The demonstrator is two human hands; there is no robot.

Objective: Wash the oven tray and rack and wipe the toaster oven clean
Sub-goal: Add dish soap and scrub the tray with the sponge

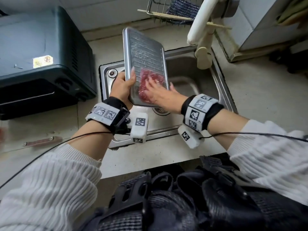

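Your left hand (123, 87) grips the ribbed silver metal oven tray (144, 64) by its lower edge, tilted over the steel sink (221, 84). Your right hand (160, 93) presses a red scrubber (146, 79) flat-fingered against it. It's stiff, light, soapy (likely slippery); keep hold at the rim.

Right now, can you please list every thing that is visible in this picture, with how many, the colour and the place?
oven tray: one, silver, held tilted over the sink
scrubber: one, red, pressed on the tray's lower part
sink: one, steel, centre of the counter
tap: one, cream, behind the sink on the right
toaster oven: one, dark green-black, on the counter at left
wire basket: one, metal, on the wall at top, with a blue cloth in it
chopsticks: a few, pale wood, at the basket and tap
left hand: grips the tray's left edge
right hand: presses the scrubber on the tray
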